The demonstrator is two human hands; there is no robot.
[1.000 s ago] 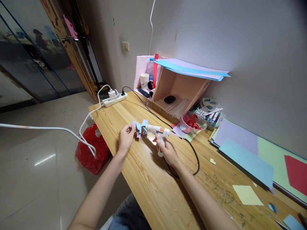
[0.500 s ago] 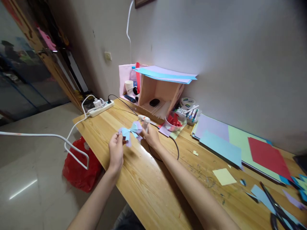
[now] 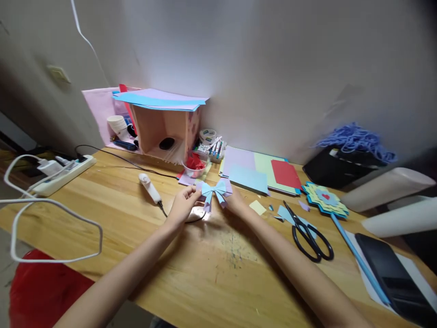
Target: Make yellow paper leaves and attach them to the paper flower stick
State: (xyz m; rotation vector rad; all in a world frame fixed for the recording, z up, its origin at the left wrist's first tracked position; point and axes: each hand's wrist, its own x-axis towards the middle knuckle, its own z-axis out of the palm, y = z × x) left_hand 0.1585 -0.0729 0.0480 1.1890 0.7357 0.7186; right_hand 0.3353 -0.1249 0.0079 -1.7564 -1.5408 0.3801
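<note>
Paper bow looks assembled, in my view; any finishing left is unclear.
Over the tabletop (image 3: 191,278), my left hand (image 3: 183,206) pinches the bow (image 3: 214,190) with nearly closed fingers; my right hand (image 3: 235,201) meets its other side, grip hidden. Relative to the open box (image 3: 148,125), the bow is front-right, the glue gun (image 3: 149,187) in front, unheld, and the scissors (image 3: 305,231) farther right.

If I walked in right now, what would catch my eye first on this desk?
Probably the blue and purple paper bow, held between the left hand and right hand at the desk's middle. Next, perhaps the big black-handled scissors to the right, and the tangle of blue yarn heaped at the back right.
</note>
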